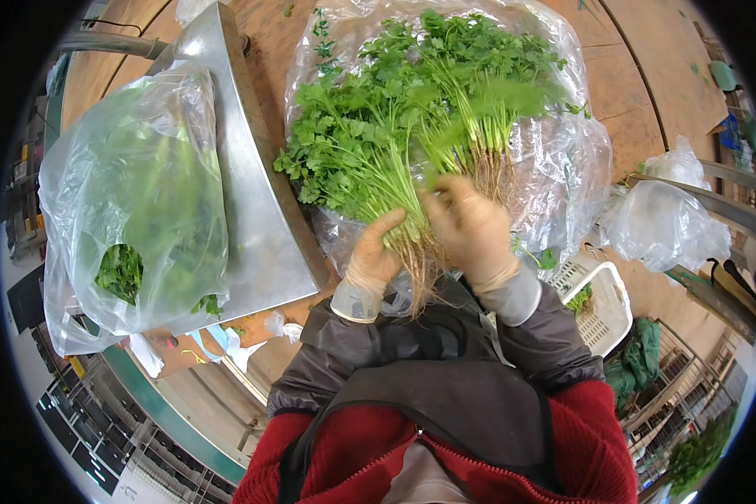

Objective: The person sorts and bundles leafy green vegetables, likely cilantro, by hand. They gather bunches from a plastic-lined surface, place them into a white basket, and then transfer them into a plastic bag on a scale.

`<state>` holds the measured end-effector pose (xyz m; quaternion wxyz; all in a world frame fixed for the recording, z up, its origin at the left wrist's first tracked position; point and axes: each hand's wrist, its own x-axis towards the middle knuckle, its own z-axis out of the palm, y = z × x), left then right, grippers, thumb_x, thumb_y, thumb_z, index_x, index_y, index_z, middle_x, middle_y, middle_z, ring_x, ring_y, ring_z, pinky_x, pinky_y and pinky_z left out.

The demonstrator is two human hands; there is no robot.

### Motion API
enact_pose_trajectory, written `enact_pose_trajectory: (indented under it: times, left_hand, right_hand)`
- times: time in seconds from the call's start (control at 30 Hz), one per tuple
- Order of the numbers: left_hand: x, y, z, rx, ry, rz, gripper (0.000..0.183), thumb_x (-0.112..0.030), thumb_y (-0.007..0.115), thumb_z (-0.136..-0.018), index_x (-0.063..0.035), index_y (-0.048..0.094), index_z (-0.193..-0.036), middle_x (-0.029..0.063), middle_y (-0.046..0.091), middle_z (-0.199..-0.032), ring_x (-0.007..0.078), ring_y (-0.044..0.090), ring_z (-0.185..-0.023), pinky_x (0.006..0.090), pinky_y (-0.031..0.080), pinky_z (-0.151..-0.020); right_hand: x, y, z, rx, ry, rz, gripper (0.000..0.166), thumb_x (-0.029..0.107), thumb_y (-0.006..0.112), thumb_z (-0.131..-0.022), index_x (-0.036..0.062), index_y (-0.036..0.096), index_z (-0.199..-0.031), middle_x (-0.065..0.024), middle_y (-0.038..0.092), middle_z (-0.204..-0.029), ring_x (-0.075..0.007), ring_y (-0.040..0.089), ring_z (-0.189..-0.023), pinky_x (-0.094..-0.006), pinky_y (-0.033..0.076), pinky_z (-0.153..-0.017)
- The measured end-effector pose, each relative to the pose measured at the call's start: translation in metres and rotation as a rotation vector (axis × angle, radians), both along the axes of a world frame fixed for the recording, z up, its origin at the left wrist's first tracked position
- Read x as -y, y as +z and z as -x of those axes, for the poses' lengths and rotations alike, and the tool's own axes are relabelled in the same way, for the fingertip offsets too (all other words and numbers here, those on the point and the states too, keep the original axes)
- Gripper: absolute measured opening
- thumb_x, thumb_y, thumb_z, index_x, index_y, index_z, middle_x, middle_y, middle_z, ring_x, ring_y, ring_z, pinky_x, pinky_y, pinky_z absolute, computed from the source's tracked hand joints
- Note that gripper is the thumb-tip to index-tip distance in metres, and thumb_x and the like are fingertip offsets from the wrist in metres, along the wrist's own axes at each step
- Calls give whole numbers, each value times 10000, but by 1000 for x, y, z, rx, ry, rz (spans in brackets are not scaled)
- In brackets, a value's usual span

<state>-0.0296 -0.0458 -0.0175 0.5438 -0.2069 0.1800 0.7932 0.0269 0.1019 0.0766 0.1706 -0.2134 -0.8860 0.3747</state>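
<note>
My left hand (375, 255), in a pale glove, is closed round the stem bases of a bunch of leafy coriander-like greens (378, 170), with thin roots hanging below the grip. My gloved right hand (469, 230) is beside it, fingers bent at the stems, somewhat blurred; a blurred green piece lies at its fingertips, and whether it is gripped I cannot tell. Beyond both hands a larger pile of the same greens (479, 57) rests on a clear plastic bag (554, 170), with its roots toward me.
To the left, a filled plastic bag of greens (145, 189) lies on a metal tray-like surface (252, 233). At right are a white perforated basket (614, 309) with some greens inside and crumpled clear bags (664, 223). A wooden table (624, 82) lies underneath.
</note>
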Motion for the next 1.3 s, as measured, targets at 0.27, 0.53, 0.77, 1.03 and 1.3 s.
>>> enact_pose_trajectory:
  times: [0.27,0.53,0.77,1.03,1.3]
  left_hand:
    - [14,-9,-12,64,92,-252,402,-155,508,-853,52,473,-1196,167,563,-1156,302,523,-1096,423,389,-984]
    - [9,-1,-12,-4,103,-38,295,-128,574,-851,37,559,-1095,154,594,-1112,265,566,-1036,410,413,-959]
    - [-3,7,-8,-8,80,35,323,-67,566,-865,-21,507,-1179,108,607,-1081,237,602,-973,366,507,-850]
    - [-19,21,-9,-33,77,256,267,-86,585,-856,9,556,-1104,114,625,-976,220,621,-875,334,525,-762]
    - [-18,22,-4,14,113,-26,415,-137,620,-823,-6,459,-1183,68,592,-973,212,582,-923,394,498,-851]
  right_hand:
    - [39,-12,-12,84,114,-56,239,169,691,-772,86,569,-960,-74,594,-766,-228,620,-656,-312,479,-539]
    - [25,-13,-14,115,108,257,193,200,678,-787,65,596,-897,-68,602,-785,-203,608,-643,-285,472,-555]
    - [-10,-41,11,339,-72,561,305,301,642,-795,37,657,-947,-125,650,-875,-258,631,-823,-340,485,-744]
    - [16,-28,0,160,-231,691,178,178,638,-817,36,622,-921,-90,647,-835,-140,597,-606,-246,463,-562]
    - [12,-15,-17,-162,-311,1378,100,64,474,-909,24,460,-999,-127,645,-866,-120,561,-552,-213,408,-449]
